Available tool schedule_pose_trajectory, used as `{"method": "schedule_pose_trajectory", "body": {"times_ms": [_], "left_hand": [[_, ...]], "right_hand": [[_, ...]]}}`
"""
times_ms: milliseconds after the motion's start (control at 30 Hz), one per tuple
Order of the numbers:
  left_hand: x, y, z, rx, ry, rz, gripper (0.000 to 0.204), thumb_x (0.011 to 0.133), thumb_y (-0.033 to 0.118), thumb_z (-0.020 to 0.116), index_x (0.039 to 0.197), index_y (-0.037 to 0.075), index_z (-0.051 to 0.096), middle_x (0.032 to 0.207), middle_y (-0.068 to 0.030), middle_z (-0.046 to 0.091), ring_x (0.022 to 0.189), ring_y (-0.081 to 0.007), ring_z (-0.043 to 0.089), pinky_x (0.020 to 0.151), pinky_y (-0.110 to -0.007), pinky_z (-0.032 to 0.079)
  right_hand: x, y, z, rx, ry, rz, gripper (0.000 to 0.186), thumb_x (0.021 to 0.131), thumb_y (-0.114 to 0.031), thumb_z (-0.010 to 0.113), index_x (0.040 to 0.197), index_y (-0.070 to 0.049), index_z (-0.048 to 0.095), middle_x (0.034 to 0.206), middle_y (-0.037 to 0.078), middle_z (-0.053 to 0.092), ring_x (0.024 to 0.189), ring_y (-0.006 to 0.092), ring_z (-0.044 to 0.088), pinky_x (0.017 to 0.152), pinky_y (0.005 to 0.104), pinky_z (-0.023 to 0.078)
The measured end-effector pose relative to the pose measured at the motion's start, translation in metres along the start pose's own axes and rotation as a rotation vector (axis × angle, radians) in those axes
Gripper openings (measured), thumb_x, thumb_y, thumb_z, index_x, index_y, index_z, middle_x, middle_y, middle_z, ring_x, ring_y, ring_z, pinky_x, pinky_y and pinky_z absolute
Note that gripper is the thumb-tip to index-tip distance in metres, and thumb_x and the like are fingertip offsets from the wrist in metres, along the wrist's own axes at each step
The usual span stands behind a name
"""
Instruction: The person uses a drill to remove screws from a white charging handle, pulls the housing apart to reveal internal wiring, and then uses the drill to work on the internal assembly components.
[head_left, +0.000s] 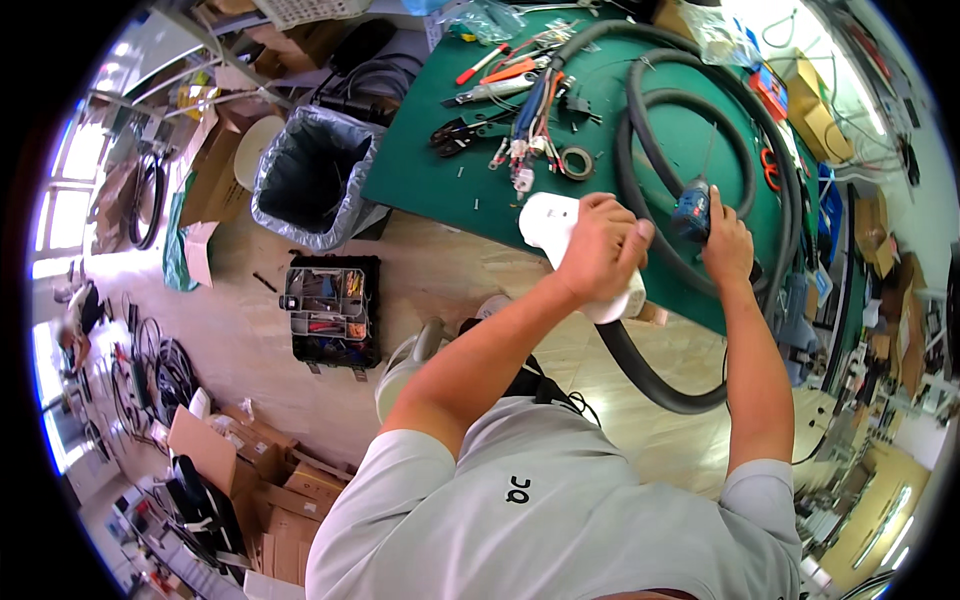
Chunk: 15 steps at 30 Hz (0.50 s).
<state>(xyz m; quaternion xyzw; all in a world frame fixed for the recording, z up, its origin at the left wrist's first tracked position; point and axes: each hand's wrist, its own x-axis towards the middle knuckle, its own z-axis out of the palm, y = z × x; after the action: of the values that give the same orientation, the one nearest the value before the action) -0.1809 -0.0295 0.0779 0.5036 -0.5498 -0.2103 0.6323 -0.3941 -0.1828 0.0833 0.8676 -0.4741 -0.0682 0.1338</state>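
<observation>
My left hand (pixel 603 250) is closed around a white plastic connector handle (pixel 545 217), held at the near edge of the green-topped table (pixel 415 178). A thick black cable (pixel 650 392) runs out of the handle's lower end and curves down to the right. To the right, my right hand (pixel 728 245) grips a blue and black cordless screwdriver (pixel 690 213), its long thin bit pointing away from me. Under and around it lie loops of thick black cable (pixel 622 165). Beyond the handle, a bundle of stripped wires with terminals (pixel 527 135) rests on the table.
A roll of tape (pixel 577 163), crimping pliers (pixel 462 134) and a red marker (pixel 482 64) lie on the table. Left of it stands a lined bin (pixel 312 170). An open toolbox (pixel 335 310) sits on the floor; cardboard boxes (pixel 290 490) are piled at lower left.
</observation>
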Motion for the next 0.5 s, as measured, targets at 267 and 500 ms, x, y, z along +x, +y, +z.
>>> {"method": "schedule_pose_trajectory", "body": {"times_ms": [267,500], "left_hand": [[0.003,-0.004,-0.005,0.015,-0.030,-0.046,0.039,0.094,0.015,0.051,0.055,0.009,0.056,0.059,-0.0022,0.052,0.066,-0.0231,0.051,0.094,-0.043,0.035],[0.004,-0.004,0.000,-0.007,-0.007,-0.033,0.029,0.089,0.013,0.057,0.060,0.007,0.058,0.064,-0.0043,0.053,0.067,-0.0236,0.053,0.094,-0.045,0.035]], "right_hand": [[0.008,-0.017,0.029,0.360,0.100,-0.028,0.085,0.070,-0.004,0.067,0.147,-0.015,0.034,0.118,0.014,0.059,0.094,0.0364,0.060,0.081,0.0454,0.049],[0.015,-0.017,0.030,0.151,0.058,-0.038,0.083,0.071,-0.001,0.066,0.147,-0.011,0.034,0.123,0.012,0.058,0.113,0.0330,0.054,0.094,0.0437,0.043]]}}
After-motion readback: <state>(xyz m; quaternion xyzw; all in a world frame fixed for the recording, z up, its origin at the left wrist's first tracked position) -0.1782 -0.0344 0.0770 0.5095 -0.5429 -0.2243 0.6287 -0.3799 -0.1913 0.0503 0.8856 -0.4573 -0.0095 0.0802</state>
